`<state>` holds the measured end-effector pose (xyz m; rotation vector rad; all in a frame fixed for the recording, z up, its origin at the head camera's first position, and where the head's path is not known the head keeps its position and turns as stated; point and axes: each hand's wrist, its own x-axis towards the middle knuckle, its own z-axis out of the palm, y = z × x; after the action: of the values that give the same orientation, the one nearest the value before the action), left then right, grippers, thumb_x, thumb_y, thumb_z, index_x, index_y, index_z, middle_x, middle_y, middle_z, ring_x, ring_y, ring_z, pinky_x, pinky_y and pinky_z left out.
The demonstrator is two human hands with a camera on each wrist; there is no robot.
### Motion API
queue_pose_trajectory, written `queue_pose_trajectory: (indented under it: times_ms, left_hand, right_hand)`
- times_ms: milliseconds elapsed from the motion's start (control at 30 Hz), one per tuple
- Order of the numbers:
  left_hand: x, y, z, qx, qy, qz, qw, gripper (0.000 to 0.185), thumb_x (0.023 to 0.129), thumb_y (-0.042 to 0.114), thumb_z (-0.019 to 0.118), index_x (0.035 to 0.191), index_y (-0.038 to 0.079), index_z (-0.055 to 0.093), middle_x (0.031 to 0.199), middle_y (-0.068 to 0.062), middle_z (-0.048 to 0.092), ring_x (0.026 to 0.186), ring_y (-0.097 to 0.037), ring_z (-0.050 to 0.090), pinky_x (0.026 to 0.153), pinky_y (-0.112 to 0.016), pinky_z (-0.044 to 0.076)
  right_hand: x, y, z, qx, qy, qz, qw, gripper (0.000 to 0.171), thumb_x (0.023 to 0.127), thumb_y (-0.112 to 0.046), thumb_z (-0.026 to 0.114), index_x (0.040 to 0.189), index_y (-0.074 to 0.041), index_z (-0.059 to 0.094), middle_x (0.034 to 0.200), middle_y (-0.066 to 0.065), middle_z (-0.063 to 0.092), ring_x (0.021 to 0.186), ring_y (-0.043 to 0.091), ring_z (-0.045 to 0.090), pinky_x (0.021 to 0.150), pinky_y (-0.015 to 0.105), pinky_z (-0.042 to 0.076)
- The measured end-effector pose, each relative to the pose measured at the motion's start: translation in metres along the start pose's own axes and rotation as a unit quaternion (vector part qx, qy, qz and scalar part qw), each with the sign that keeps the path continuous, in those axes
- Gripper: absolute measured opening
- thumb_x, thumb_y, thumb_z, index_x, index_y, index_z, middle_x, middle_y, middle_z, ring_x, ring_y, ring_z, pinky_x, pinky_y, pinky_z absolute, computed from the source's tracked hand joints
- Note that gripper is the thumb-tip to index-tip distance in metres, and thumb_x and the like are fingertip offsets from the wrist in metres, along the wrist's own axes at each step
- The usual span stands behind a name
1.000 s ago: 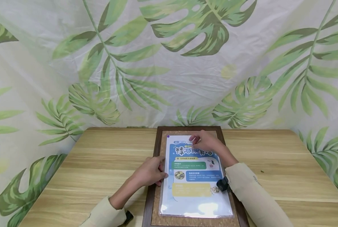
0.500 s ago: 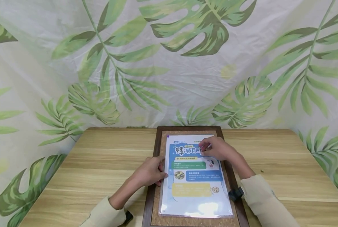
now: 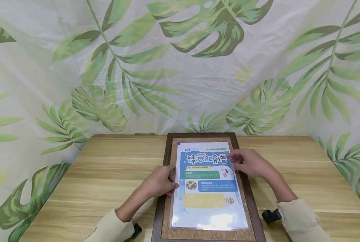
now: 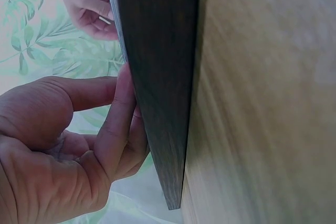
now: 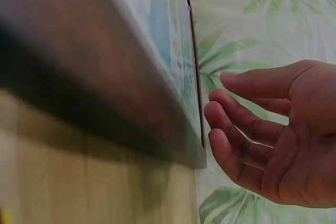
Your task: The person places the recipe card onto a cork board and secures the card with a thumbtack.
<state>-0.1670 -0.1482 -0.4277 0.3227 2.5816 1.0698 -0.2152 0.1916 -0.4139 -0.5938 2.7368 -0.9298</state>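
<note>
Poster (image 3: 208,188) on corkboard (image 3: 168,201), between both hands' fingers (image 3: 171,174).

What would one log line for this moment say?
left hand: rests on poster edge | right hand: open, above frame | table

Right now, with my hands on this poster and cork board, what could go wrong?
Only one purple pin shows, at the top left corner, so the laminated poster could swivel or slide once the left hand lets go. The right hand hovers open by the frame and could nudge the board askew.
</note>
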Motion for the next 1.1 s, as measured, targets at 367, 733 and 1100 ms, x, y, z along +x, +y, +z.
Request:
queue_pose_trajectory:
  times_ms: [367, 733, 1100]
  left_hand:
    - [-0.001, 0.002, -0.001, 0.0, 0.0, -0.002, 1.0, 0.061, 0.086, -0.001, 0.073, 0.139, -0.011, 0.043, 0.079, -0.01, 0.057, 0.05, -0.017, 0.065, 0.043, -0.028, 0.05]
    - [0.0, 0.001, 0.0, 0.006, -0.004, 0.002, 1.0, 0.061, 0.086, 0.0, 0.073, 0.139, -0.011, 0.044, 0.079, -0.009, 0.058, 0.051, -0.016, 0.065, 0.042, -0.026, 0.049]
    - [0.001, 0.0, 0.001, 0.006, -0.005, 0.0, 1.0, 0.054, 0.086, 0.0, 0.074, 0.133, -0.008, 0.048, 0.078, -0.01, 0.058, 0.051, -0.017, 0.065, 0.041, -0.026, 0.049]
  right_hand:
    - [-0.017, 0.02, -0.007, -0.005, 0.003, -0.01, 1.0, 0.023, 0.091, -0.004, 0.068, 0.114, -0.006, 0.07, 0.098, 0.003, 0.069, 0.09, 0.019, 0.065, 0.074, 0.032, 0.055]
    - [-0.042, 0.05, -0.021, -0.024, 0.02, -0.024, 0.999, 0.026, 0.087, 0.0, 0.069, 0.113, -0.005, 0.07, 0.096, 0.003, 0.071, 0.088, 0.018, 0.067, 0.077, 0.032, 0.056]
    - [-0.064, 0.078, -0.031, -0.024, 0.014, 0.004, 1.0, 0.027, 0.086, 0.001, 0.07, 0.112, -0.005, 0.069, 0.095, -0.001, 0.07, 0.087, 0.012, 0.064, 0.073, 0.024, 0.054]
